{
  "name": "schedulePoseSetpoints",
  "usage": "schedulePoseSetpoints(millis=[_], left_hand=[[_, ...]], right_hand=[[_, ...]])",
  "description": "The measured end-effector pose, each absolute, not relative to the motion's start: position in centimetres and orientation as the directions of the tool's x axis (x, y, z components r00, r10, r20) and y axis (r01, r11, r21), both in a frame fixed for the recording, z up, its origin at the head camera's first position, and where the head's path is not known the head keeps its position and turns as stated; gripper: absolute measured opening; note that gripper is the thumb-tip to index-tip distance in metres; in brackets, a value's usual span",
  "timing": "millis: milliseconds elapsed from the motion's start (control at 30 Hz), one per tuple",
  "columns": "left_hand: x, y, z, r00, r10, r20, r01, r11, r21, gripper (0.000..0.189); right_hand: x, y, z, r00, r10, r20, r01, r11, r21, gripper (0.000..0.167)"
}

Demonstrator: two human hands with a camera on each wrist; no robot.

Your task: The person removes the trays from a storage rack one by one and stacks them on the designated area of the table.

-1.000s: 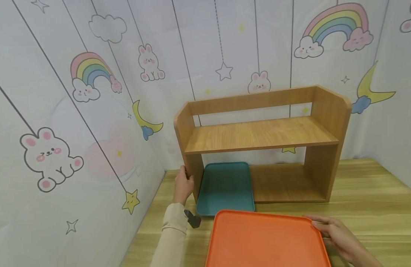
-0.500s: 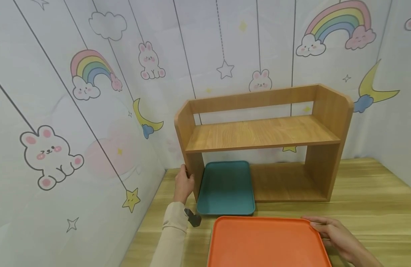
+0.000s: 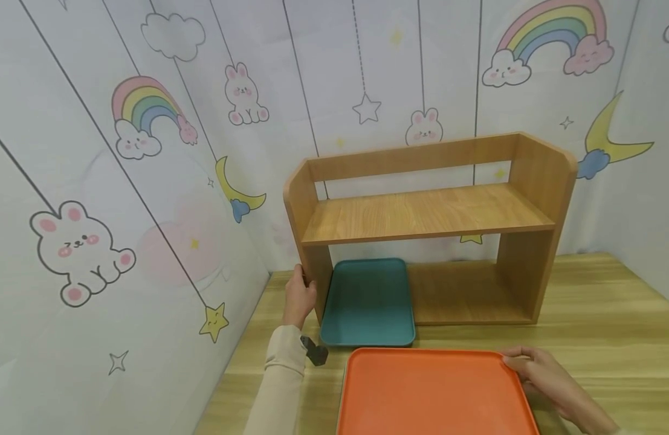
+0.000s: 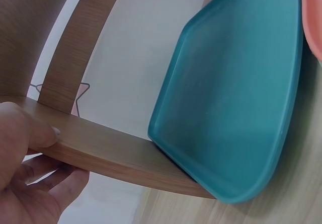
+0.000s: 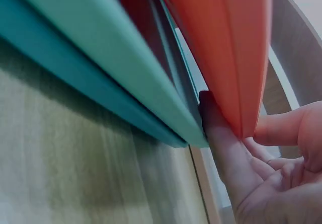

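My left hand (image 3: 300, 297) grips the left side panel of a wooden desk shelf (image 3: 426, 212); in the left wrist view the thumb (image 4: 43, 131) lies on one face and curled fingers on the other. My right hand (image 3: 543, 376) pinches the far right corner of an orange tray (image 3: 434, 393). In the right wrist view that corner is raised above a light green tray (image 5: 108, 53), with a teal tray (image 5: 85, 70) under it. Another teal tray (image 3: 369, 305) lies in the shelf's lower left, its near end sticking out past the front. The orange tray's near edge is out of view.
The shelf stands on a wood-grain table (image 3: 601, 338). A patterned white curtain-like backdrop (image 3: 165, 241) closes off the left and back. The shelf's bare lower board (image 3: 459, 293) extends right of the teal tray. A dark device (image 3: 315, 351) sits at my left wrist.
The orange tray's far left corner has shifted slightly toward me, so its far edge now looks more level. My right fingers have shifted a little on the corner. My left hand stays on the panel.
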State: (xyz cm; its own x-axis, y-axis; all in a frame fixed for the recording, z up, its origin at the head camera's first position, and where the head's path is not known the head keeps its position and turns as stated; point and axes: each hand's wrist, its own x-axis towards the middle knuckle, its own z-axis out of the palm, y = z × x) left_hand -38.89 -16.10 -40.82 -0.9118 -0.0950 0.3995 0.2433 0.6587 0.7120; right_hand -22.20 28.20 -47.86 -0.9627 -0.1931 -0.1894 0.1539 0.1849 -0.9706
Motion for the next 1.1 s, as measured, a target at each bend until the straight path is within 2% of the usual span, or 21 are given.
schedulePoseSetpoints(millis=[200,367,500,933,1100], left_hand=[[-38.8,-16.1,-40.8,-0.913,-0.095,0.396,0.243,0.653,0.717,0.028],[-38.8,-16.1,-40.7,-0.913,-0.095,0.397,0.245,0.65,0.719,0.029],[-38.8,-16.1,-40.7,-0.914,-0.099,0.393,0.236,0.658,0.715,0.028],[-38.8,-16.1,-41.0,-0.902,-0.098,0.421,0.252,0.671,0.697,0.026],[-38.9,-16.1,-41.0,-0.896,-0.098,0.434,0.263,0.67,0.694,0.025]], right_hand=[[-22.3,27.0,-47.2,-0.991,0.038,-0.13,0.133,0.44,-0.888,0.037],[-22.6,26.5,-46.9,-0.997,0.077,-0.02,0.062,0.599,-0.799,0.026],[-22.7,26.5,-47.1,-0.998,0.061,-0.006,0.042,0.606,-0.794,0.023],[-23.1,27.0,-47.5,-0.992,0.019,-0.122,0.115,0.503,-0.856,0.031],[-23.5,27.5,-46.5,-0.995,-0.029,-0.099,0.068,0.541,-0.838,0.038]])
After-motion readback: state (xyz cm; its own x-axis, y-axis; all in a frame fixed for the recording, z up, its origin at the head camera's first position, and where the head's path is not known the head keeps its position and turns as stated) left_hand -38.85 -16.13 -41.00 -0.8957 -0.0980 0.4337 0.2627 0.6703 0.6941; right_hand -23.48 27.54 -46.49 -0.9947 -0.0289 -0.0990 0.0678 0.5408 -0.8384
